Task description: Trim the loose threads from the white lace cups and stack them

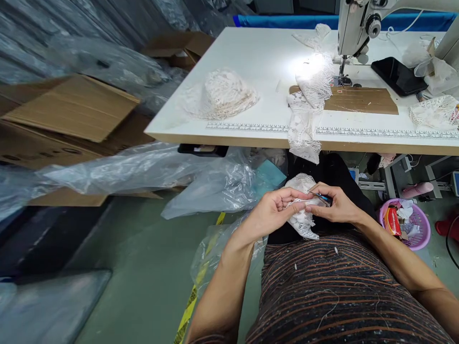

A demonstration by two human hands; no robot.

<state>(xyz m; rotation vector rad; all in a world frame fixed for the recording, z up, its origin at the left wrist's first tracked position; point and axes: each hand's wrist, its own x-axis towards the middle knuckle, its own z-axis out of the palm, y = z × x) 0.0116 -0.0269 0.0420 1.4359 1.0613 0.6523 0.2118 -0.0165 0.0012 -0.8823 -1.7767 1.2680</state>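
Observation:
White lace fabric [303, 226] rests over my lap, below the table edge. My left hand [278, 210] pinches this lace between thumb and fingers. In my right hand [335, 204] is a small pair of thread snips [320, 196], dark metal with a bit of blue, its tip pointing left at the lace near my left fingertips. More white lace [304, 126] hangs over the front edge of the table from beside the sewing machine [353, 36]. A heap of white lace [229, 93] lies on the table's left part.
On the white table [251, 48] lie a black phone [398, 76], a cardboard strip [362, 100] and more lace at the right. A purple basket [425, 231] with scraps stands on the floor at right. Cardboard boxes [71, 107] and plastic sheeting [143, 172] crowd the left side.

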